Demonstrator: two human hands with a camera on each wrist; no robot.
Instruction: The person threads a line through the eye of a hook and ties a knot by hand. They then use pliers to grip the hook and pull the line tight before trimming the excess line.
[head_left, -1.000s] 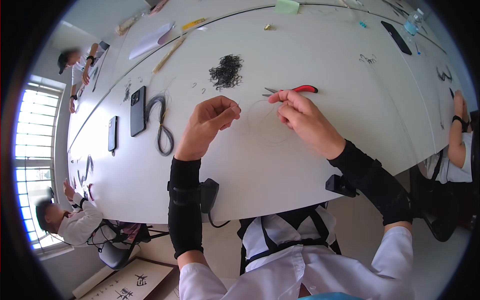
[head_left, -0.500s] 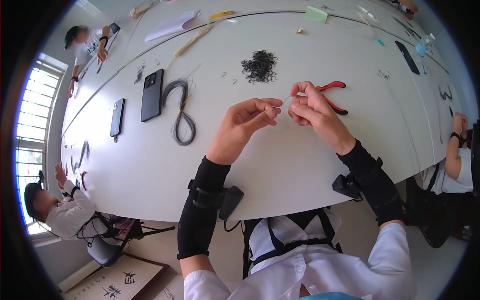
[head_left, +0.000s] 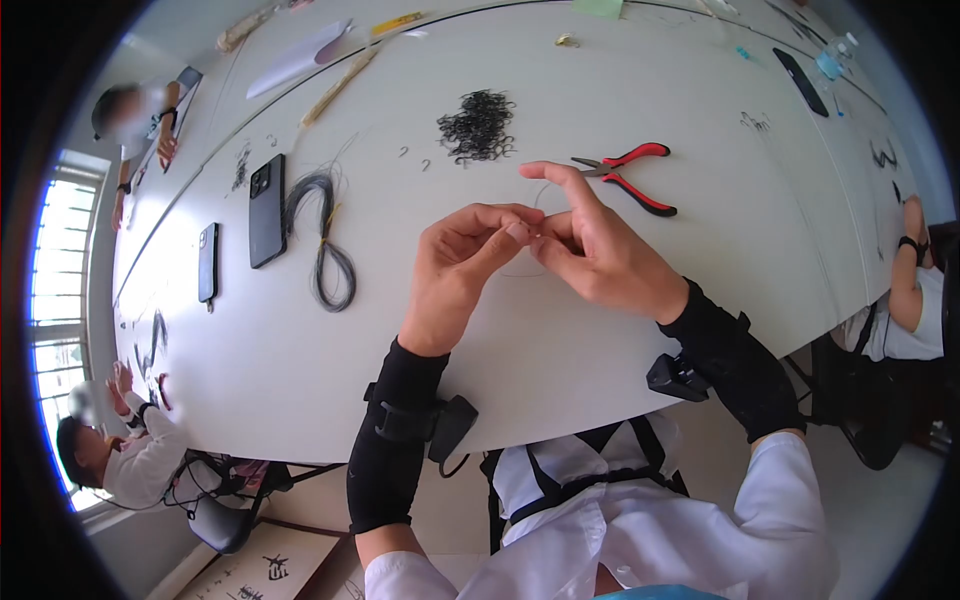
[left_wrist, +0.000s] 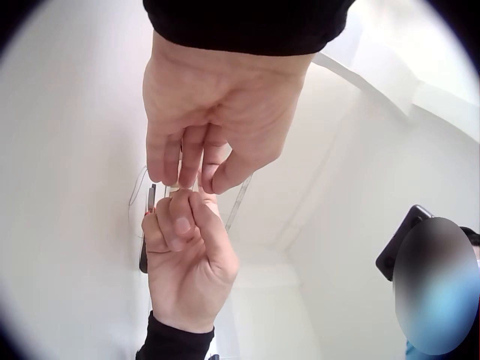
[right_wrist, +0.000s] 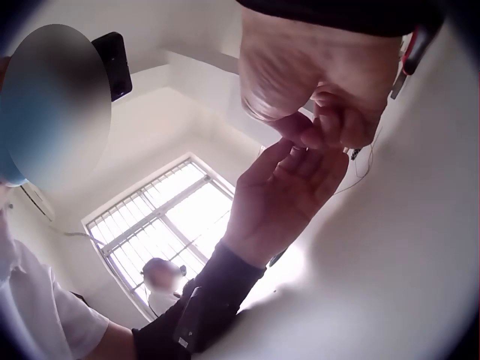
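In the head view my left hand [head_left: 450, 270] and right hand [head_left: 610, 255] meet at the fingertips over the table. Both pinch a thin clear line [head_left: 538, 200], which loops out around the fingers; its ends are hidden. The right index finger [head_left: 560, 180] points outward, away from the pinch. I cannot tell whether a small hook is also between the fingertips. Just beyond the hands lies a pile of small black hooks [head_left: 476, 127], two loose ones beside it. Red-handled pliers [head_left: 640, 195] lie spread behind the right hand.
A bundle of dark line [head_left: 325, 240] tied with a yellow band lies to the left, beside a large phone [head_left: 267, 210] and a smaller phone [head_left: 208, 262]. Farther back are a straw-coloured bundle [head_left: 340, 88] and a bottle [head_left: 835, 57]. Other people sit around the table.
The hands were apart with the line between them; they have come together at the fingertips. The right index finger has straightened outward. The head view has shifted too.
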